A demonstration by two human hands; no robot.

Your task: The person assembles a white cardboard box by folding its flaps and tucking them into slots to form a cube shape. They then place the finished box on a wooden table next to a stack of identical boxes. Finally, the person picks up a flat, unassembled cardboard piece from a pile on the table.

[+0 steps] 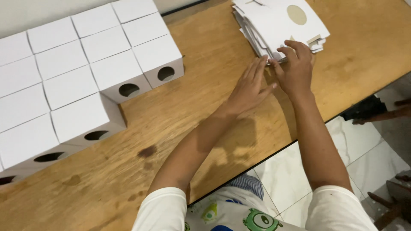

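Light was even and fairly bright, falling from about one o'clock. The forearms threw soft shadows toward seven o'clock on the wooden table [205, 98]. The white boxes [68, 81] looked nearly blown out. Focus was slightly soft, edges mildly stretched.

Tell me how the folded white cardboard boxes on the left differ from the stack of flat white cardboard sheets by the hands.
The folded white cardboard boxes stand as cubes in rows; the stack of flat white cardboard sheets lies unfolded, piled unevenly. The boxes' round holes face sideways, the top sheet's faces up. Both hands, left hand and right hand, touch the stack, not the boxes. Both rest on the wooden table.
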